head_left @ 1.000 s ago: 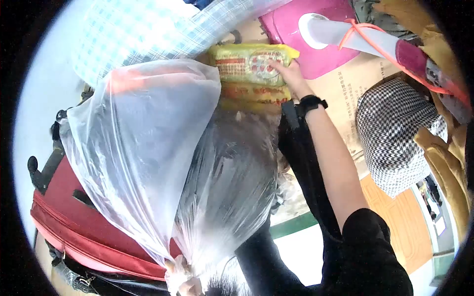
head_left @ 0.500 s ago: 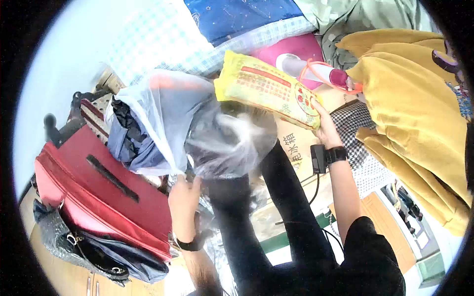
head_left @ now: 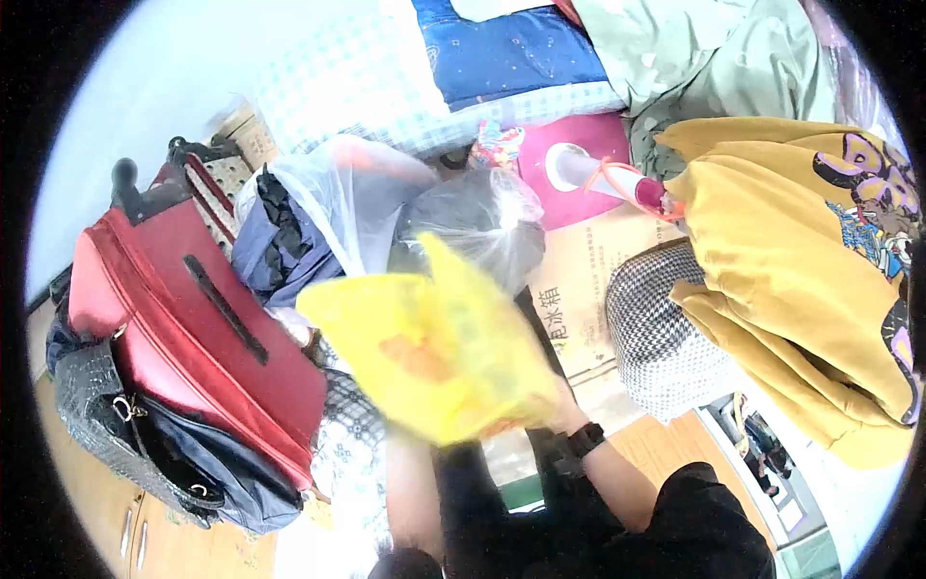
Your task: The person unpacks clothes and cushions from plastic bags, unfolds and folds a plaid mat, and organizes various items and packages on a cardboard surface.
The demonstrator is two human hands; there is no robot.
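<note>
A yellow plastic bag (head_left: 444,362), blurred by motion, spreads out in front of my legs. At its lower right edge my right hand (head_left: 559,407) is closed on it; some fingers are hidden behind the plastic. My left forearm (head_left: 415,487) rises to the bag's underside. The left hand is covered by the yellow plastic, with only an orange-pink shape showing through, so its grip is unclear. Just beyond lie a knotted clear bag with dark contents (head_left: 473,227) and an open white plastic bag (head_left: 352,203) with dark and bluish cloth beside it.
On the left stands a red suitcase (head_left: 207,318) with a black handbag (head_left: 145,434) against it. A cardboard box (head_left: 584,280), a houndstooth cap (head_left: 656,309) and a mustard garment (head_left: 772,232) are on the right. Behind are a pink board (head_left: 588,145) and blue cloth (head_left: 521,63).
The yellow plastic has come down and left, from the raised right hand to in front of my legs. My left hand has let go of the white bag and moved behind the yellow plastic.
</note>
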